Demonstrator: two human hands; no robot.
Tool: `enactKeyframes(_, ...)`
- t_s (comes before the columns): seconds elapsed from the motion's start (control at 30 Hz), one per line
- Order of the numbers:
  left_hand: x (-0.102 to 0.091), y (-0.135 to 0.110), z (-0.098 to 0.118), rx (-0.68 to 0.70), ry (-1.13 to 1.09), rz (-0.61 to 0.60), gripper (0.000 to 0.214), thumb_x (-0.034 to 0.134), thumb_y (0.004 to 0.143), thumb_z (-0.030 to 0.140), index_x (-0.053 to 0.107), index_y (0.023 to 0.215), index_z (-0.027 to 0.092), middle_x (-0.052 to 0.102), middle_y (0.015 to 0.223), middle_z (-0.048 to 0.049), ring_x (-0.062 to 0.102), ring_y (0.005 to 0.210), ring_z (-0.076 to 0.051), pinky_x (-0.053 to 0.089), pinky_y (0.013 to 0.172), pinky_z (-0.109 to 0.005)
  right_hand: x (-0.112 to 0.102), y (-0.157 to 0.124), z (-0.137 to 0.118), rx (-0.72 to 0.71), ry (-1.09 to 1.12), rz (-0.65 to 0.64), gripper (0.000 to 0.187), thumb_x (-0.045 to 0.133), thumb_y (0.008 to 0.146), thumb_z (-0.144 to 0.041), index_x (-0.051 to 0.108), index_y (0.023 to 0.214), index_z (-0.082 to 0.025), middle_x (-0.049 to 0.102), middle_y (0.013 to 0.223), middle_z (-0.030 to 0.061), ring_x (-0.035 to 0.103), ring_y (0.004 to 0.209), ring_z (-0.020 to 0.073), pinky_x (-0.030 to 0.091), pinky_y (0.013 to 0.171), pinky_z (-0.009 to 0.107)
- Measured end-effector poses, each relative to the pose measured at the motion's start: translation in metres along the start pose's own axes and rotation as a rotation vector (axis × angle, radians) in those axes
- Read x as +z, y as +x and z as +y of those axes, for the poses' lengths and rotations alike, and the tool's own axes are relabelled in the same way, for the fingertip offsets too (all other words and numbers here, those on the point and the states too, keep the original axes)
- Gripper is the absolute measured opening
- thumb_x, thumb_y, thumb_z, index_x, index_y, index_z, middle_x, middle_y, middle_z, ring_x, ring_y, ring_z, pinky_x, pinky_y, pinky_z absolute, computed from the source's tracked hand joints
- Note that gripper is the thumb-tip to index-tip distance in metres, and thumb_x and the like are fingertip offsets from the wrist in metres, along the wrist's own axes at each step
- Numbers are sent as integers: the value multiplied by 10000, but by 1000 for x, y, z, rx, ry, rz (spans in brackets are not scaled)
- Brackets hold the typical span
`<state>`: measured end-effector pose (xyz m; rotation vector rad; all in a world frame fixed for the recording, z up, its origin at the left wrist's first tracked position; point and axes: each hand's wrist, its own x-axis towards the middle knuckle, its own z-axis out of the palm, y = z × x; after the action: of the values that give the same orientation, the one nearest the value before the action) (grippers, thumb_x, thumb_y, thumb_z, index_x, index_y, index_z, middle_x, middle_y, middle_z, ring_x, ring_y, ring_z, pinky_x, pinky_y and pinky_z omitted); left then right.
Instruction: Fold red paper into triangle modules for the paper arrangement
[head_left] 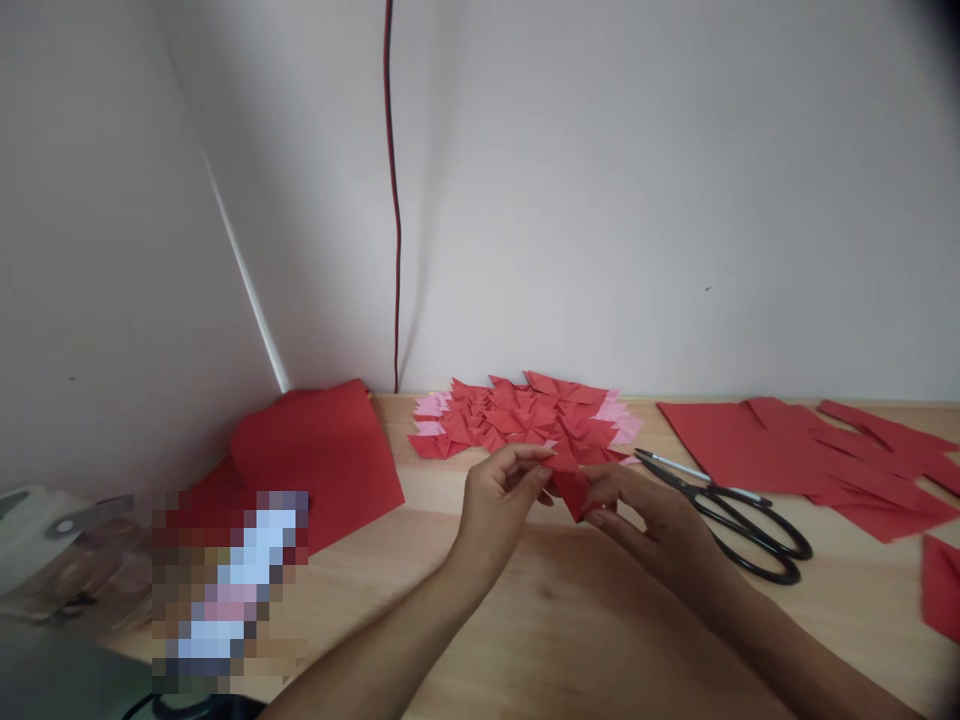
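Observation:
Between my two hands is a small folded piece of red paper (571, 490), held just above the table. My left hand (506, 485) pinches its left side between thumb and fingers. On its right edge, the thumb and fingers of my right hand (649, 510) are closed too. Right behind them lies a pile of folded red and pink paper pieces (525, 412), many with pointed ends. Black-handled scissors (731, 520) rest on the table beside my right hand, with a slim pen-like stick (675, 465) lying against them.
Cut red paper sheets and strips (787, 450) lie at the right. Larger red sheets (330, 450) are at the left, near a blurred-out device (240, 580) and a clear plastic bag (90, 580). A thin red-and-black cable (396, 230) hangs down the wall behind the table (555, 620).

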<state>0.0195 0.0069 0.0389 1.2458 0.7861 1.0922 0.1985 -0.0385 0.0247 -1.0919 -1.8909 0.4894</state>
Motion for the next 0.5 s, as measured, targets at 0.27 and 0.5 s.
enactKeyframes(0.27,1,1,-8,-78,-178,-21,234,743,712,255,675,892,121,684,793,-51,599,641,-119,479,612,-243,5,-3,8,263,118,18,116,561,872,-307,516,810,-221,597,789,7,534,703,147,424,637,261)
enactKeyframes(0.5,1,0,-15,-130,-370,-68,221,758,707,225,668,879,120,671,845,-54,613,673,-123,489,611,-236,7,2,6,385,203,29,99,573,859,-288,506,850,-215,536,766,-7,509,689,135,420,622,259)
